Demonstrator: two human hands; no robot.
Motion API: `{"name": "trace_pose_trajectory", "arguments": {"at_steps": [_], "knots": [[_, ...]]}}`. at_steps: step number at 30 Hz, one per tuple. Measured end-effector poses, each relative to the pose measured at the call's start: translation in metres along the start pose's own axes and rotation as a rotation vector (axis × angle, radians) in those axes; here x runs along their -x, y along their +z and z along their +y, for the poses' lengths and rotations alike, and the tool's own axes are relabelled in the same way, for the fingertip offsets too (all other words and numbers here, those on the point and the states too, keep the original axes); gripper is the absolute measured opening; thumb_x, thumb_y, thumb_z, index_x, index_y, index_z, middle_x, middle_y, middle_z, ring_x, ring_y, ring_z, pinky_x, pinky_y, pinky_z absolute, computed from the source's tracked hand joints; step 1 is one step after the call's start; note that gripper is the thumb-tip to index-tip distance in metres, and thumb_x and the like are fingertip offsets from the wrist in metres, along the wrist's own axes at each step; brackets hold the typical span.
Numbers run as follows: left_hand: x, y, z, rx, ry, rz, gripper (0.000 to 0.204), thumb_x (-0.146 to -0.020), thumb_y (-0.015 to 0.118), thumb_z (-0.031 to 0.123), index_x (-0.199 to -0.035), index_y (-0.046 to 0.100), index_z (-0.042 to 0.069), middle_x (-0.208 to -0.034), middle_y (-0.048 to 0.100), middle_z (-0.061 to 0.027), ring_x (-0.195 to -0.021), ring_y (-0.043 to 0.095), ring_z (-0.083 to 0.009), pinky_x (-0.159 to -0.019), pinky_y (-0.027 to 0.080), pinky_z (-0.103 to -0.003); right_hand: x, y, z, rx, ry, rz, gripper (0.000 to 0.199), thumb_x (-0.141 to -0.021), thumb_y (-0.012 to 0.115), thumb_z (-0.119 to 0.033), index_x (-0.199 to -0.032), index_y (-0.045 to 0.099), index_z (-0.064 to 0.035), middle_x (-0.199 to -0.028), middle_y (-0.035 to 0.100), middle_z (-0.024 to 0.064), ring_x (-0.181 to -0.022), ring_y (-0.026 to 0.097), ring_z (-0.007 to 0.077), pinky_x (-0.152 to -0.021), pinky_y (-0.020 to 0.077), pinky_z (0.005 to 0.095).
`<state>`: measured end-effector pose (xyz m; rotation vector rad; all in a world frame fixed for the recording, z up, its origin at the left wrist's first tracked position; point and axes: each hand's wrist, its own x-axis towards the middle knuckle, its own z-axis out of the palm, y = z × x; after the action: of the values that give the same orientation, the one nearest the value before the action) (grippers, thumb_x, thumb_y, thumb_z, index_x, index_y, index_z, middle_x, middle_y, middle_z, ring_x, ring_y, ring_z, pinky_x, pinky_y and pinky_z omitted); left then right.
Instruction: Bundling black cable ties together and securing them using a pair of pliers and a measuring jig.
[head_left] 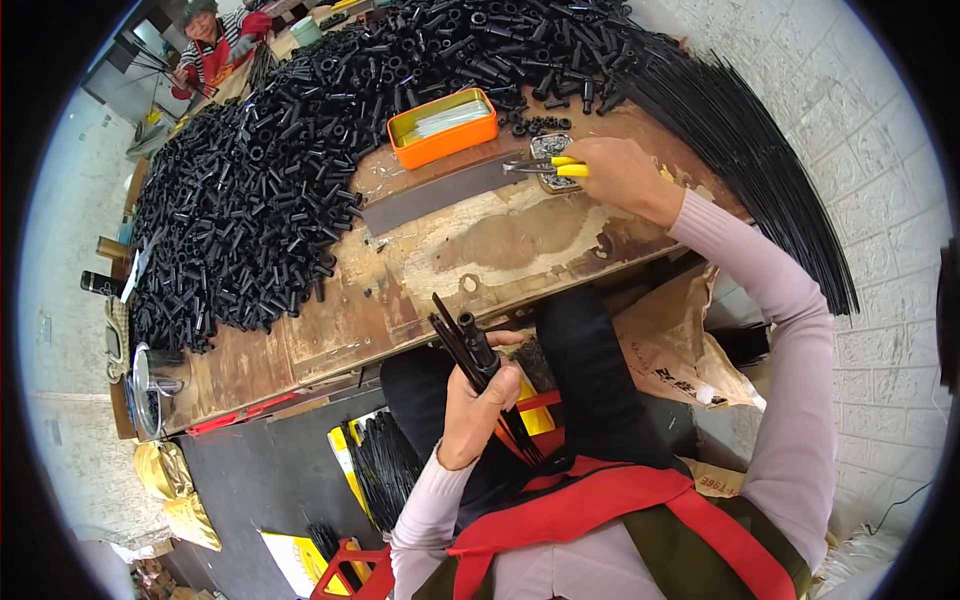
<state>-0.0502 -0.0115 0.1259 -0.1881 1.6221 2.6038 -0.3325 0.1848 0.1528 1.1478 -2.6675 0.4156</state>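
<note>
The left grip (474, 418) is closed around black rods (450, 343) and a black tubular fitting (479, 343) in front of the counter (395, 275) — upper ends apparently left clear for access — while the right grip (622, 172) clasps yellow-handled pliers (568, 169) at the small parts tray (557, 188), seemingly placed within easy reach.

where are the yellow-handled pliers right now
In the head view, the pliers are in the right hand, over the workbench, right of the orange box.

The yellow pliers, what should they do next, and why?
Perhaps the pliers could dip into the small container of shiny bits: the right hand holds them right by it, while the left hand grips black rods.
</note>
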Motion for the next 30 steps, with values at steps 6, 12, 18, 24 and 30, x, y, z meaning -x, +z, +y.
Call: {"name": "trace_pose_trajectory", "arguments": {"at_steps": [6,12,18,24,30], "knots": [[0.009,-0.004,0.001,0.012,0.011,0.008,0.044,-0.095,0.063,0.028,-0.122,0.048,-0.003,-0.066,0.040,0.0012,-0.056,0.037,-0.0075,-0.052,0.034,-0.023,-0.015,0.006,0.004,0.037,-0.021,-0.091,0.018,-0.083,0.060,-0.015,-0.096,0.068,-0.0057,-0.084,0.068,0.0173,-0.081,0.065,0.0378,-0.068,0.0502,0.0471],[0.038,0.007,-0.002,-0.003,0.196,-0.024,0.057,-0.096,0.060,0.042,-0.131,0.043,0.000,-0.066,0.040,0.0006,-0.055,0.037,-0.0078,-0.051,0.032,-0.023,-0.030,0.000,0.034,-0.830,0.440,-0.258,0.020,-0.091,0.068,-0.024,-0.086,0.064,-0.0054,-0.070,0.060,0.0007,-0.066,0.057,0.0079,-0.058,0.0444,0.0268],[0.068,0.014,0.001,0.001,0.303,-0.044,0.064,-0.099,0.049,0.050,-0.135,0.041,-0.001,-0.065,0.041,-0.0002,-0.053,0.036,-0.0082,-0.050,0.031,-0.024,-0.027,-0.003,0.036,-1.538,0.584,-0.356,0.010,-0.094,0.063,-0.017,-0.093,0.061,-0.0070,-0.078,0.063,0.0030,-0.069,0.060,0.0122,-0.063,0.0497,0.0263],[0.085,0.017,0.002,-0.017,0.359,-0.028,0.058,-0.100,0.047,0.047,-0.130,0.045,-0.003,-0.066,0.041,-0.0001,-0.055,0.036,-0.0081,-0.050,0.031,-0.023,-0.025,-0.001,0.033,-1.518,0.679,-0.267,0.009,-0.092,0.064,-0.012,-0.091,0.061,-0.0033,-0.084,0.066,0.0064,-0.074,0.063,0.0156,-0.066,0.0534,0.0276],[0.100,0.019,0.002,-0.037,0.373,-0.004,0.057,-0.100,0.047,0.047,-0.127,0.046,-0.003,-0.067,0.042,-0.0004,-0.056,0.038,-0.0082,-0.052,0.032,-0.023,-0.020,-0.005,0.030,-1.492,0.518,-0.327,0.009,-0.091,0.065,-0.010,-0.089,0.061,-0.0027,-0.082,0.064,0.0056,-0.073,0.062,0.0154,-0.067,0.0514,0.0273]]}}
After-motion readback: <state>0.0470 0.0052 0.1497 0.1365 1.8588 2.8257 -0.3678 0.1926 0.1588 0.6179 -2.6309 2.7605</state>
